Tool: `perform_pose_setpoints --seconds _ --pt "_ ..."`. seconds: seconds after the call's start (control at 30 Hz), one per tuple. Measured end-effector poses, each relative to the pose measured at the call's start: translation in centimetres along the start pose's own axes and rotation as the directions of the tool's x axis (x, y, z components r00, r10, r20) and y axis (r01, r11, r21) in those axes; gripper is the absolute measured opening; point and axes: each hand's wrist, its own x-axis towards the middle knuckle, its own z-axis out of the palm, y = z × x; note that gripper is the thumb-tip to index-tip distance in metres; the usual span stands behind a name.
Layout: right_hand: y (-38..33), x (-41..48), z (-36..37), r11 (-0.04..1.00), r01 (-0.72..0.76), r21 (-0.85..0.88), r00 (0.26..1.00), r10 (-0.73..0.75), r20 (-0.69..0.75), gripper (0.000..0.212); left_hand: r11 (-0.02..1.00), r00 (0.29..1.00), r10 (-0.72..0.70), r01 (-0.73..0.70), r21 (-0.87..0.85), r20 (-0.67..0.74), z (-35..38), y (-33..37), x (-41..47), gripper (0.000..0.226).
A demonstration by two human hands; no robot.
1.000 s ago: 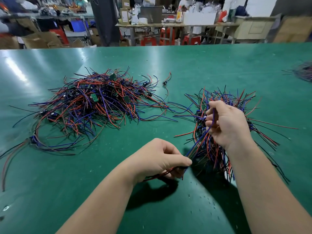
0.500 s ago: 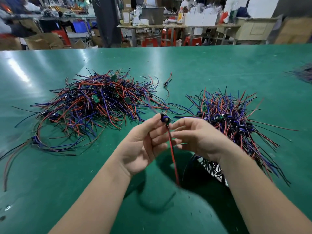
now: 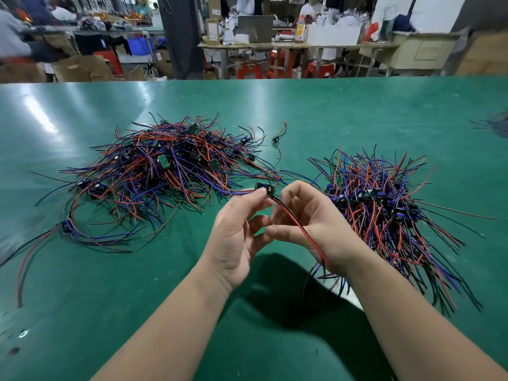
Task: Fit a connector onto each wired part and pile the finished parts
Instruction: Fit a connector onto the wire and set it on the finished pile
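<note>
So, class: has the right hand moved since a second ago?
Yes. The right hand has moved left, off the right-hand pile of red, blue and black wired parts, towards the left hand.

I pinch a small dark wired part [image 3: 264,187] between my left hand [image 3: 236,237] and right hand [image 3: 310,221], above the table [image 3: 330,111]. Its red and black wires trail across my right palm. A sprawling pile [image 3: 170,166] lies left, a tighter pile [image 3: 384,204] right.

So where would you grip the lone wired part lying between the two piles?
Probably from above, pinching the lone wired part at its small dark body: it lies flat on the table, apart from the left pile and right pile, thin wires trailing either way.
</note>
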Motion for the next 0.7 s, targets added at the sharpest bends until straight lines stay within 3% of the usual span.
perform_pose_setpoints --seconds 0.07,0.17,0.27,0.4,0.47,0.5,0.6,0.7 --pt "0.1 0.1 0.3 1.0 0.028 0.002 0.998 -0.028 -0.059 0.038 0.999 1.0 0.003 -0.004 0.037 0.01 0.1 0.0 -0.1 0.024" --pt "0.0 0.3 0.4 0.986 0.06 0.155 0.988 -0.036 -0.153 0.026 0.997 1.0 0.02 -0.022 0.077 0.022 0.4 -0.4 -0.3 0.026" --pt "-0.3 0.4 0.0 0.943 -0.013 0.331 0.98 0.077 -0.183 0.017 0.968 0.983 0.179 -0.181 0.172 0.027 0.7 -1.0 -0.5 0.021" --pt "-0.7 0.6 -0.2 0.851 -0.1 0.516 0.966 0.207 -0.154 0.008 0.724 0.857 0.476 -0.508 0.466 0.195 0.6 -1.2 -0.9 0.009" --pt "-1.0 0.8 -0.4 0.832 -0.098 0.545 0.962 0.219 -0.161 0.018 0.571 0.803 0.518 -0.581 0.58 0.295 0.4 -1.3 -1.0 0.01" --pt "-1.2 0.8 -0.6 0.838 -0.105 0.536 0.959 0.227 -0.168 0.021 0.561 0.803 0.512 -0.581 0.59 0.304 0.4 -1.2 -1.1 0.01" --pt "-1.4 0.8 -0.9 0.896 -0.131 0.424 0.955 0.229 -0.189 0.018 0.726 0.88 0.406 -0.474 0.497 0.247 0.5 -0.9 -1.1 0.014" --pt "-0.9 0.5 -0.7 0.968 -0.143 0.205 0.947 0.194 -0.257 0.017 0.812 0.945 0.289 -0.327 0.484 0.153 0.7 -1.0 -0.9 0.02"
